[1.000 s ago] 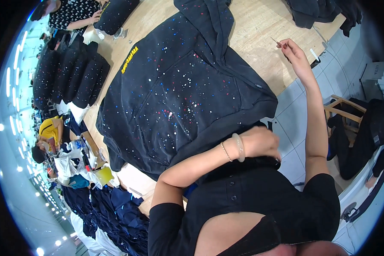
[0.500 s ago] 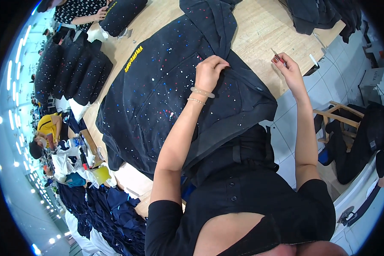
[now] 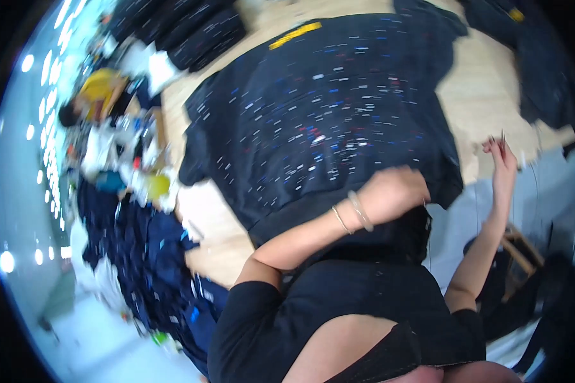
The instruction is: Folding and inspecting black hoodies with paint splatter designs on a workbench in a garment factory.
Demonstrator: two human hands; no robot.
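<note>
Black garment [image 3: 345, 102], flecked white, red and blue, right fingers [image 3: 490, 146] pinching a slim tool [image 3: 503, 137], left fingers [image 3: 416, 184] unclear.

Navy garments [image 3: 137, 246] heaped left; yellow-clad person [image 3: 100, 91] beyond.

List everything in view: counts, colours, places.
Speckled cloth garment: 1, black, centre.
Wooden table: 1, pale brown, beneath garment.
Speckled stacked garments: several, black, upper left.
Loose cloth garments: uncounted, dark, upper right.
Crumpled cloth pile: 1, navy, lower left.
Co-worker: 1, yellow top, left.
Wooden frame: 1, brown, lower right.
Round wristbands: 2, pale, left wrist.
Slim pointed tool: 1, colour unclear, right hand.
Left hand: 1, bare, garment's lower edge.
Right hand: 1, bare, right.
</note>
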